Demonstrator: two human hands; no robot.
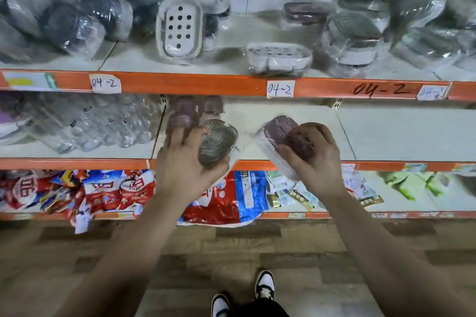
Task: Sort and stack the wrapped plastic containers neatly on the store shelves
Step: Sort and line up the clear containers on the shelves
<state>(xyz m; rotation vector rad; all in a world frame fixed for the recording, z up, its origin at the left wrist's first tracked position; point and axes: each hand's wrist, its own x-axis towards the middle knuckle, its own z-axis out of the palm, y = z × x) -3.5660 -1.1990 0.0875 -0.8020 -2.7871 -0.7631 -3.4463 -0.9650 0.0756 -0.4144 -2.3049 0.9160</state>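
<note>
My left hand (184, 162) grips a wrapped grey-green oval container (217, 143) at the front edge of the middle shelf (283, 116). My right hand (313, 156) holds a wrapped purple container (280, 136), tilted, just right of it. Behind my left fingers stand two more wrapped purple containers (185, 113). The top shelf (231, 41) carries several wrapped containers: a white one with holes propped upright (179, 27), a white one lying flat (279, 58), dark grey ones (77, 18) at left, and green ones (355, 33) at right.
Clear plastic packs (98, 123) fill the left of the middle shelf. Its right bay (407, 131) is bare. The bottom shelf holds red and blue bags (226, 201) and small packets (360, 185). Orange shelf edges (206, 83) carry paper labels. My shoes (264, 285) stand on the wood-pattern floor.
</note>
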